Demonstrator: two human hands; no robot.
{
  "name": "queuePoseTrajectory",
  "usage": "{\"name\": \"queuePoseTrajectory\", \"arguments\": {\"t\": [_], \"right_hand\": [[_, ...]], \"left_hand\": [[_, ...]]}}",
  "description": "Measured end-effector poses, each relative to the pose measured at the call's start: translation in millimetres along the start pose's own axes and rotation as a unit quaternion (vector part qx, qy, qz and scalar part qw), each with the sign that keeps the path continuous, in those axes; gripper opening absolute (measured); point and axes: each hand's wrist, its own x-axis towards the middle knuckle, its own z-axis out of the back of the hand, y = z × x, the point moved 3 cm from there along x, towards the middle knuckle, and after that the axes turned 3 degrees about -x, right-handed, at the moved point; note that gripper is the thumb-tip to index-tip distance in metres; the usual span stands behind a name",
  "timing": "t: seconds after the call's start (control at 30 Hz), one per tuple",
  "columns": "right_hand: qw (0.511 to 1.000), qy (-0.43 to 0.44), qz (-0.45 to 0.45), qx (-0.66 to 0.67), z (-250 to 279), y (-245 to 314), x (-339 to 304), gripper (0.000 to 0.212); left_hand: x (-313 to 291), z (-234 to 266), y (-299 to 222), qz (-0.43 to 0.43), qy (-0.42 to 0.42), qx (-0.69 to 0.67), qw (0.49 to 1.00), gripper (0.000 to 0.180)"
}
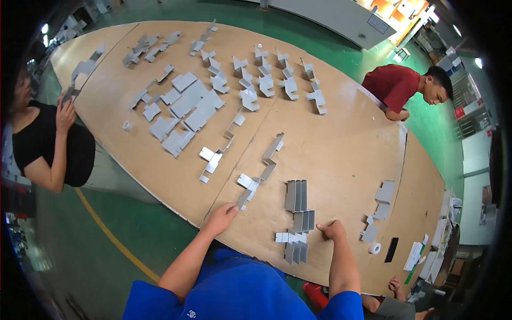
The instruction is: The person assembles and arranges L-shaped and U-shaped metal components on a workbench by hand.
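Between the thumb and fingers of my left hand (222, 219) is the near end of a long grey bent sheet-metal bracket (268, 169). The bracket lies slantwise on the table, stepped along its length, with a pale silvery tab at its middle. To its right stands a nested set of similar bent brackets (304, 220), several pressed side by side, with light tabs sticking out to the left. My right hand (333, 230) is just right of that set, apart from it, its fingers curled in and nothing visible in them.
Many more bent metal parts (200, 101) spread over the far left of the brown table (341, 154). A bracket (383, 200), tape roll (375, 248) and black flat object (392, 249) lie right. One person (48, 133) holds a bracket at left; another (392, 88) leans at the far edge.
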Motion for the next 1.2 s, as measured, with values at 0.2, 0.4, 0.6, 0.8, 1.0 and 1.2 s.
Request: {"name": "queuePoseTrajectory", "arguments": {"t": [0.2, 0.4, 0.6, 0.8, 1.0, 1.2], "right_hand": [[0.997, 0.074, 0.011, 0.035, -1, -6, 10, 0.071], [0.996, 0.078, -0.003, 0.045, 19, 17, -12, 0.052], [0.995, 0.072, 0.014, 0.067, 7, 2, 2, 0.05], [0.995, 0.078, 0.022, 0.057, 7, 11, 4, 0.052], [0.998, 0.034, 0.017, 0.043, -4, -10, 11, 0.053], [0.993, 0.099, -0.014, 0.067, 15, 10, -11, 0.062]], "left_hand": [[36, -5, 18, -0.041, -0.032, 0.031, 0.998, 0.054], [47, -5, 3, -0.039, 0.046, 0.074, 0.995, 0.067], [72, -12, -1, -0.045, 0.07, 0.15, 0.985, 0.074], [54, -20, -10, -0.012, 0.034, 0.231, 0.972, 0.056], [47, -32, -10, -0.019, 0.072, 0.23, 0.97, 0.057], [41, -28, 10, -0.021, 0.074, 0.232, 0.97, 0.056]]}}
